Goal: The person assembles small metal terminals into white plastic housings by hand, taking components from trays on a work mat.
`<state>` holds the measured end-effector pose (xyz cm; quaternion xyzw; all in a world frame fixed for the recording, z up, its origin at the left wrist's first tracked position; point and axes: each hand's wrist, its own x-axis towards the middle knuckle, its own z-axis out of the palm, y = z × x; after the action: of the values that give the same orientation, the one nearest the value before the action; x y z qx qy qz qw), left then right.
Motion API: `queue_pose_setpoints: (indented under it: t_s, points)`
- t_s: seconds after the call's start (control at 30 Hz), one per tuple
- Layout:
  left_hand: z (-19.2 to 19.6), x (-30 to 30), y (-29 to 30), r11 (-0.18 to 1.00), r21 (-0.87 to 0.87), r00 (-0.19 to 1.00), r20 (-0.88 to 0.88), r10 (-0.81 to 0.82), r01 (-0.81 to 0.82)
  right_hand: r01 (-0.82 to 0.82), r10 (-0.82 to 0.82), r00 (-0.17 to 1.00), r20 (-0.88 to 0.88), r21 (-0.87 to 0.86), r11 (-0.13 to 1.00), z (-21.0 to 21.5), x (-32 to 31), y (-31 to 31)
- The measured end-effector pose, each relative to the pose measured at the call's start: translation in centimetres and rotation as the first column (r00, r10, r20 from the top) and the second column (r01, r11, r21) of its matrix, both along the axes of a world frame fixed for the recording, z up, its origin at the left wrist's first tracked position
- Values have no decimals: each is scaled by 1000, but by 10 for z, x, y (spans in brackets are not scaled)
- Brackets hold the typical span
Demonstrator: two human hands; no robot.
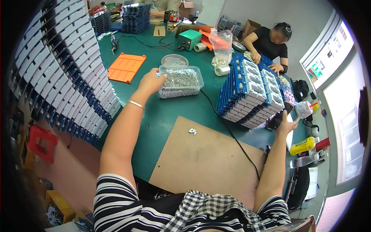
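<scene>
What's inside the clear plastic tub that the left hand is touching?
The clear plastic tub is heaped with small silvery metal parts. The left hand rests on its near-left rim. What lies beneath the heap cannot be seen.

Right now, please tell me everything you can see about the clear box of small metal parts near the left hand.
The box is a shallow rectangular tub of clear plastic with rounded corners and no lid. It is filled almost to the rim with small silver-grey metal parts, too small to tell apart. It stands flat on the green table, beyond the brown board. The left hand rests on its left rim, fingers at the edge. A round metal dish sits just behind it, and a black cable runs past its right side.
</scene>
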<state>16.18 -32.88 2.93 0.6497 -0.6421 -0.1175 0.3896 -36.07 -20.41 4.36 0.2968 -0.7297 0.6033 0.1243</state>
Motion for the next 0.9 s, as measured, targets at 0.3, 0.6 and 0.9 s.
queue_pose_setpoints:
  t_s: [0.3,0.6,0.9]
  points:
    - [8,-6,28,958,174,817,-569,-92,229,-830,919,322,-226,400,389,-12,224,43]
    - [21,17,79,949,136,724,-680,-120,285,-710,955,257,-150,641,292,-62,296,41]
    - [21,-17,122,799,265,686,-689,-234,540,-744,959,20,-284,636,204,-60,305,90]
